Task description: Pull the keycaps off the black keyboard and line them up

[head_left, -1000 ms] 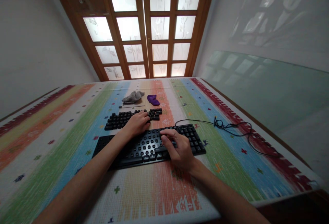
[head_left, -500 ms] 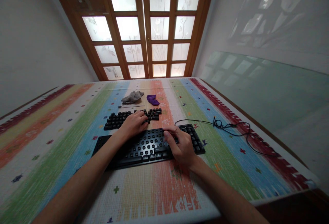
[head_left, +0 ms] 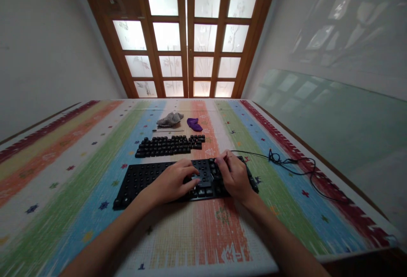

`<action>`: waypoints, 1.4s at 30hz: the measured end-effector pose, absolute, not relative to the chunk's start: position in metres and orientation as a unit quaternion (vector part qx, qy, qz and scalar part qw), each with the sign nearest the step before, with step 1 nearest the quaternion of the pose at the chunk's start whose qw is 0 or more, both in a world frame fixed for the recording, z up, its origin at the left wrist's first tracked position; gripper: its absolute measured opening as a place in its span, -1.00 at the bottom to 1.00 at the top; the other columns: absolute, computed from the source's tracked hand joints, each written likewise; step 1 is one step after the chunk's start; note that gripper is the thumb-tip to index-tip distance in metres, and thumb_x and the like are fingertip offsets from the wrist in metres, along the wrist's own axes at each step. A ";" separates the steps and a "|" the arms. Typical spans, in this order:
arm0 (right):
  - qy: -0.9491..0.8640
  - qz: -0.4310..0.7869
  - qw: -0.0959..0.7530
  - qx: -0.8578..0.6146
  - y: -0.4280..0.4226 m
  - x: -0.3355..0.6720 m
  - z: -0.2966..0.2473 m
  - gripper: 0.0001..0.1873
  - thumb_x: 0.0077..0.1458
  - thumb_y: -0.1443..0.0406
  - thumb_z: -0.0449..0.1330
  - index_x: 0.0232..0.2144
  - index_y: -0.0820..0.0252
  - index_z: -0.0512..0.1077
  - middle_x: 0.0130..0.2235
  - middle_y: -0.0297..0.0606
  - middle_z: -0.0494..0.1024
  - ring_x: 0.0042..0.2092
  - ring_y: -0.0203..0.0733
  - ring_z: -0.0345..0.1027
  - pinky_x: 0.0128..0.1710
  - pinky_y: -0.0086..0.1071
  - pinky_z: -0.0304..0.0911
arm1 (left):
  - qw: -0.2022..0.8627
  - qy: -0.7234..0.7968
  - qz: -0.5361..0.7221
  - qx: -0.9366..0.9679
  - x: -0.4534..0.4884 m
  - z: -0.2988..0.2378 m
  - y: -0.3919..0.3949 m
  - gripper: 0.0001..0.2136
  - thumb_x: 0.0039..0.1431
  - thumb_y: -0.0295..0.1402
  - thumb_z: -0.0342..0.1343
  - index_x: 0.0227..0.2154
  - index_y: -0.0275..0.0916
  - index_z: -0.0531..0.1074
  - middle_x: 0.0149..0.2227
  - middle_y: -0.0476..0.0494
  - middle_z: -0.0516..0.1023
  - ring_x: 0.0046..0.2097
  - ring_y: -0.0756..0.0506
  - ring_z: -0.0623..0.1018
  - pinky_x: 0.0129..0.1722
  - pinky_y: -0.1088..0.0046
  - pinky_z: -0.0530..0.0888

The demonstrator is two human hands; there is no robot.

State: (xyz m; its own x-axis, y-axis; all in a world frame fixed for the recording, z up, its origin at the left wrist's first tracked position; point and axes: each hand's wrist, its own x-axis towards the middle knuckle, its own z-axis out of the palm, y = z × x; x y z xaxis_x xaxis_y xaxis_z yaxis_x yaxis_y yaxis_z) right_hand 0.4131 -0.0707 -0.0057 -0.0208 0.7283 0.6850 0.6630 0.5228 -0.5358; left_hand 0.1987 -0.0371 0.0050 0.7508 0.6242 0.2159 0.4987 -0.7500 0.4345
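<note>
A black keyboard point(head_left: 143, 175) lies on the patterned tablecloth, most of its left and middle part bare of keycaps. Some keycaps still sit along its lower edge and right side. My left hand point(head_left: 178, 179) rests over the middle of the board, fingers bent, with thumb and forefinger apart and nothing seen between them. At the upper right of the board, my right hand point(head_left: 233, 175) has its thumb and fingers pinched together; whatever is in them is too small to make out. Behind the keyboard, loose black keycaps point(head_left: 165, 145) stand in rows.
Beyond the keycaps lie a thin dark stick point(head_left: 168, 131), a crumpled grey cloth point(head_left: 171, 120) and a purple cloth point(head_left: 194, 124). The keyboard's black cable point(head_left: 286, 160) runs off to the right in a loose tangle. A glass-paned wooden door point(head_left: 187, 48) stands behind the table.
My left hand has come back from the loose keycap rows to the keyboard's middle. My right hand has moved right along the board, fingers still pinched. The view has shifted slightly.
</note>
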 end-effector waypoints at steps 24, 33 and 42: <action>-0.860 0.110 0.047 -0.496 -0.075 0.426 0.003 -0.79 0.15 0.29 0.16 -0.44 0.23 0.57 -0.38 -0.16 0.63 -0.33 -0.16 0.45 -0.35 -0.37 0.07 | 0.191 0.342 0.152 0.907 0.209 -0.014 -0.055 -0.82 0.28 -0.26 0.11 -0.33 -0.26 0.50 -0.27 -0.15 0.46 -0.14 -0.15 0.43 -0.15 0.31 0.40; -0.838 0.199 0.054 -0.505 -0.072 0.429 0.000 -0.83 0.18 0.28 0.20 -0.35 0.26 0.57 -0.39 -0.21 0.62 -0.37 -0.21 0.41 -0.39 -0.41 0.04 | 0.234 0.355 0.161 0.891 0.209 -0.018 -0.055 -0.85 0.29 -0.29 0.11 -0.31 -0.26 0.46 -0.23 -0.14 0.46 -0.12 -0.15 0.42 -0.12 0.30 0.39; -0.856 0.144 0.013 -0.497 -0.073 0.426 0.001 -0.84 0.23 0.31 0.14 -0.25 0.29 0.50 -0.30 -0.13 0.62 -0.27 -0.11 0.47 -0.35 -0.37 0.07 | 0.153 0.350 0.140 0.914 0.214 -0.022 -0.059 -0.84 0.35 -0.35 -0.03 -0.31 -0.26 0.40 -0.23 -0.19 0.45 -0.16 -0.17 0.39 -0.07 0.21 0.37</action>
State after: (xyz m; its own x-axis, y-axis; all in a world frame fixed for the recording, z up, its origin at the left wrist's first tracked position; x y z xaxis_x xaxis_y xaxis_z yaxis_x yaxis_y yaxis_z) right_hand 0.4256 -0.0732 0.0014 -0.5063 0.8537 -0.1217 0.8464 0.4650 -0.2597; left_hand 0.2144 -0.0591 -0.0219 0.7164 0.6818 0.1480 0.5963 -0.7085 0.3773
